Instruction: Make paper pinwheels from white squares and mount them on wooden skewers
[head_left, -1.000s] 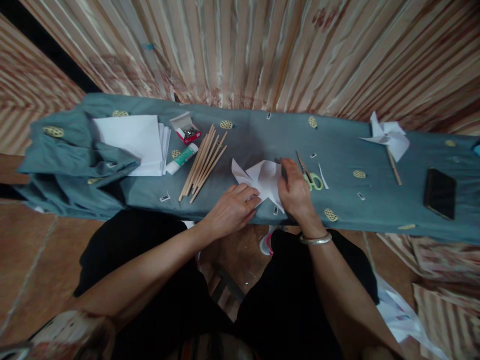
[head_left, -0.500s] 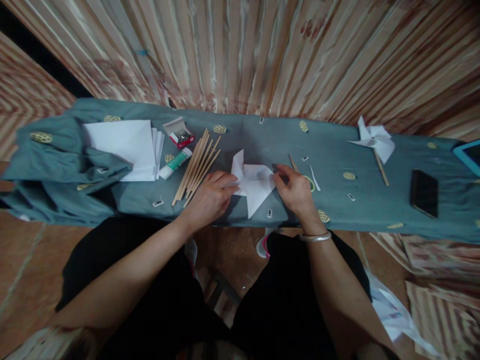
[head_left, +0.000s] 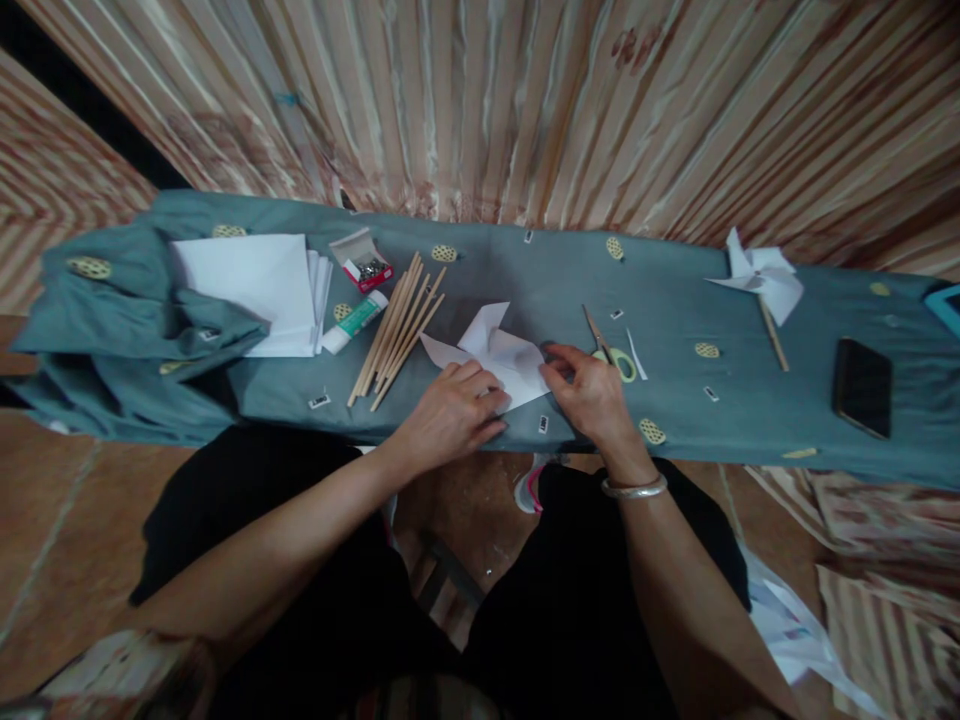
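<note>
A white paper pinwheel lies on the green cloth in front of me, its blades folded in part toward the middle. My left hand rests on its near edge, fingers closed on the paper. At the pinwheel's right corner, my right hand pinches the paper between thumb and forefinger. Just beyond the right hand lie scissors with light green handles and a thin white paper strip. Several wooden sticks lie to the left of the pinwheel.
A paper stack, a glue stick and an open box of small metal pins are on the left. On the right are a pinwheel on a stick and a black phone. A striped curtain hangs behind the table.
The pinwheel has turned on the cloth. My left hand has moved from its left side to its near edge, while my right hand stays at the right corner. The view has shifted slightly.
</note>
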